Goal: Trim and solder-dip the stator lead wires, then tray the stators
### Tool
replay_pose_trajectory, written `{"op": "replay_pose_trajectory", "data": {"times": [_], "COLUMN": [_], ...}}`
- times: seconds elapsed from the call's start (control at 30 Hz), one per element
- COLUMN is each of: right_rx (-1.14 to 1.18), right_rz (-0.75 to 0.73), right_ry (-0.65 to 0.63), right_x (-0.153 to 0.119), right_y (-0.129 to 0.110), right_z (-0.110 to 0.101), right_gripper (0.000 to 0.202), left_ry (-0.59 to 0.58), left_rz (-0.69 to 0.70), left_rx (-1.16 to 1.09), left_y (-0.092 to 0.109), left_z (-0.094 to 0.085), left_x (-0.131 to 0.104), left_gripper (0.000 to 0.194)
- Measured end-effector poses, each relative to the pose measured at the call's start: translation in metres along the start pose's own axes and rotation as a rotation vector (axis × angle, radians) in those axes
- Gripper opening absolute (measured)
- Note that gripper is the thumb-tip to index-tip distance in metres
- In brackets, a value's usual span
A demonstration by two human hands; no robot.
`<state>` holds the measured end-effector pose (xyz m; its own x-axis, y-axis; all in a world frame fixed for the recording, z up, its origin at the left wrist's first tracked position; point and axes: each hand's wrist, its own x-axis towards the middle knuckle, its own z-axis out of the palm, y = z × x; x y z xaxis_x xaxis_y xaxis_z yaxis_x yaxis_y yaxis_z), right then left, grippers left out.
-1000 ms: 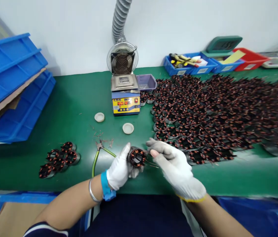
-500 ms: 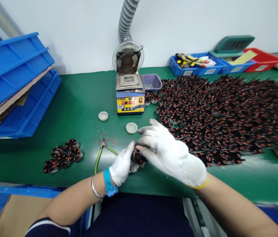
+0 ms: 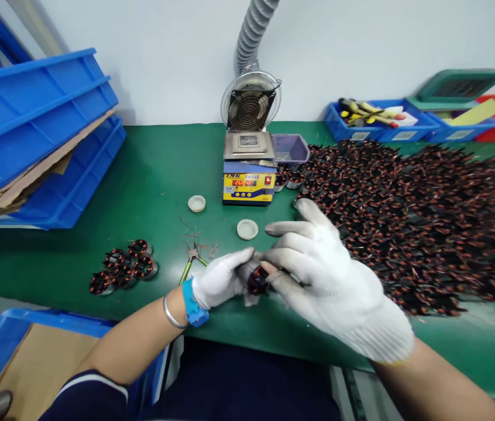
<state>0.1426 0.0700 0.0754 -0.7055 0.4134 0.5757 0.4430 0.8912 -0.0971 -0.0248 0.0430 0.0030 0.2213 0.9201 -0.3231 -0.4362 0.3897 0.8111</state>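
Observation:
My left hand [image 3: 223, 280], in a white glove, is wrapped round a small metal coil part [image 3: 257, 279] with black and copper windings facing right. My right hand [image 3: 309, 254], gloved too, reaches over from the right. Its thumb and index finger touch or nearly touch the wound end; whether they pinch something there is too small to tell. Its other fingers are loosely bent. Just left of the hands lie green-handled cutters [image 3: 192, 255] with open jaws, beside thin wire scraps [image 3: 208, 250]. Two small white dishes [image 3: 247, 229] stand behind the hands.
Several wound coil parts [image 3: 123, 273] stand at the left. A large mass of similar parts [image 3: 423, 222] covers the right. A yellow-blue heater unit [image 3: 248, 186] stands at the back, beside a purple tray [image 3: 290, 148]. Blue bins [image 3: 37, 140] are stacked at the left; tool bins [image 3: 359, 131] line the back.
The view has shifted, so the table items appear elsewhere. The coil part has tilted and shows more of its metal side. My right hand's fingers have spread a little more.

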Motion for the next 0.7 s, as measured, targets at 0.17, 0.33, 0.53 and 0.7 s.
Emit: {"op": "replay_pose_trajectory", "data": {"times": [0.17,0.33,0.53,0.7], "right_rx": [-0.022,0.175,0.542,0.45], "right_rz": [-0.091,0.065,0.66,0.831], "right_ry": [0.041,0.013,0.531,0.182], "right_x": [0.005,-0.007,-0.059,-0.082], "right_y": [-0.001,0.005,0.003,-0.029], "right_z": [-0.008,0.004,0.028,0.07], "right_gripper": [0.014,0.009,0.014,0.06], "left_ry": [0.113,-0.239,-0.136,-0.032], "left_rz": [0.036,-0.204,0.031,0.268], "left_rx": [-0.192,-0.119,-0.061,0.069], "left_y": [0.008,-0.002,-0.005,-0.015], "left_z": [-0.01,-0.01,0.003,0.017], "left_x": [0.009,0.004,-0.013,-0.019], "left_gripper": [0.054,0.064,0.074,0.104]}}
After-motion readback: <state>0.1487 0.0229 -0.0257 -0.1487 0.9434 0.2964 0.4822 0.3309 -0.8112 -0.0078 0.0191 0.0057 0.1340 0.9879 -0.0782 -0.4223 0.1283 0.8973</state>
